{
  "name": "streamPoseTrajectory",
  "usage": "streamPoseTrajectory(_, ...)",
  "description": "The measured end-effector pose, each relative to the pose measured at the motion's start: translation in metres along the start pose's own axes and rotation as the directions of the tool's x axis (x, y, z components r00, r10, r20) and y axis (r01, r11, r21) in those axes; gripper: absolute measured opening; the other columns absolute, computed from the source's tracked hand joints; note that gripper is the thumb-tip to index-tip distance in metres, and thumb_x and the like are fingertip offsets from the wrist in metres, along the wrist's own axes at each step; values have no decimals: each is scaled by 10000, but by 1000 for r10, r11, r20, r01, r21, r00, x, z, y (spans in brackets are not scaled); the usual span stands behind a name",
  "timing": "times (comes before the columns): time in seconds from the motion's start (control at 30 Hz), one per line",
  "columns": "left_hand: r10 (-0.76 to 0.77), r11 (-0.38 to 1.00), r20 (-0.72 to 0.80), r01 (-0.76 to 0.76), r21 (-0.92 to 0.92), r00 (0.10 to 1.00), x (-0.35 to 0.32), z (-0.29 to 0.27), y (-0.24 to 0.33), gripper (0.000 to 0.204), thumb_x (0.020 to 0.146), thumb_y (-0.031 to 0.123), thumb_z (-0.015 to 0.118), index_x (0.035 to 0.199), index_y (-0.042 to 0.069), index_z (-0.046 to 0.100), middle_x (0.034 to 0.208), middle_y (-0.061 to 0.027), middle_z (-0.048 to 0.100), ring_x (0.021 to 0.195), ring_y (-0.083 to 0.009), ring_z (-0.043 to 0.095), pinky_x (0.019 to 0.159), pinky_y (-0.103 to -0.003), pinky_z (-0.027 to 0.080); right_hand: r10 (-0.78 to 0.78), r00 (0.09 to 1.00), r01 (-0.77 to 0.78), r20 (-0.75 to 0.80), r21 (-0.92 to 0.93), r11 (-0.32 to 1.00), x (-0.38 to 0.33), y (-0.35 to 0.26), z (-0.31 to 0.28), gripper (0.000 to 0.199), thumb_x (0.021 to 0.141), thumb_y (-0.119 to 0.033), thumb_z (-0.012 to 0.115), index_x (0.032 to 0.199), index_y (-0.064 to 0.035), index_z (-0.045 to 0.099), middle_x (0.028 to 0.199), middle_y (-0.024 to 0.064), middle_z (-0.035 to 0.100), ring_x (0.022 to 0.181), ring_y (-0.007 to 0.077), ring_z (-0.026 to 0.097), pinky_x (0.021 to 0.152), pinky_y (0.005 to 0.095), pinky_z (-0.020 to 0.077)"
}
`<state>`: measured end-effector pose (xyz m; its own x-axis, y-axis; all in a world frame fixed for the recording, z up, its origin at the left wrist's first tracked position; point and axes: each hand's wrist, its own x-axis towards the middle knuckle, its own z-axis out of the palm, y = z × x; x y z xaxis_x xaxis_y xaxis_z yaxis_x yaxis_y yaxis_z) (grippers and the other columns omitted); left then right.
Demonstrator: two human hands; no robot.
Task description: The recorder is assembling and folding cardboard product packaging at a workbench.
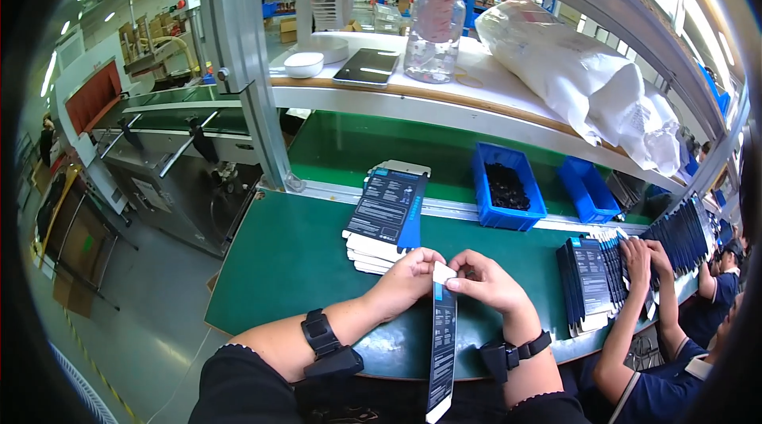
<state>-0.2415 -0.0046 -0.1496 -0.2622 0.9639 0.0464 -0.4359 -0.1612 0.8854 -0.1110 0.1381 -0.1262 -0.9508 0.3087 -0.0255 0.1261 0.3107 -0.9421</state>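
A narrow black carton (442,348) with white end flaps stands on end in front of me, tilted slightly, over the table's near edge. At its top, my left hand (410,279) pinches the white flap from the left. My right hand (486,283) grips the same end from the right, thumb across the flap. Just beyond my left hand lies a stack of flat black-and-white cartons (386,206), unevenly piled, on the green table (294,257). Each of my wrists wears a black strap with a small module.
A blue bin (512,217) of small black parts and another blue bin (589,190) stand at the back. Rows of cartons (591,285) are at right, with a co-worker's hands (641,256) on them. Above runs a shelf holding a bottle (434,35), phone (367,67) and white bag (556,59).
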Motion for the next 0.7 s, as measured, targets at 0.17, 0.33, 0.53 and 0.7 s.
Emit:
streamPoseTrajectory(0.17,10,993,10,-11,119,1000,-2,2,1,196,858,-3,537,1044,20,480,960,-55,585,868,-107,579,750,-235,475,103,994,-111,41,274,955,-7,-11,-1,297,754,-168,717,901,-43,490,816,18,538,752,81,522,658,211,419)
streamPoseTrajectory(0.33,42,970,41,-51,237,998,-6,3,6,170,868,32,541,1035,21,511,955,-38,586,881,-83,561,760,-224,468,95,995,-84,2,480,873,-10,-12,3,263,738,-61,701,906,-47,499,809,10,566,732,77,549,645,196,433)
streamPoseTrajectory(0.53,-182,978,55,187,-92,982,-7,7,8,387,954,300,419,1226,32,479,1106,-60,575,990,-131,553,866,-276,445,18,978,93,-206,514,853,-5,-7,-4,234,727,-54,706,881,-41,530,829,7,565,763,70,535,679,201,426)
streamPoseTrajectory(0.7,-300,861,417,432,-269,858,-12,19,23,773,879,635,235,1368,38,285,1293,-180,459,1193,-301,462,1005,-436,373,80,914,254,-399,715,652,4,1,-16,200,786,-92,668,903,-38,516,841,32,577,764,102,549,699,230,449)
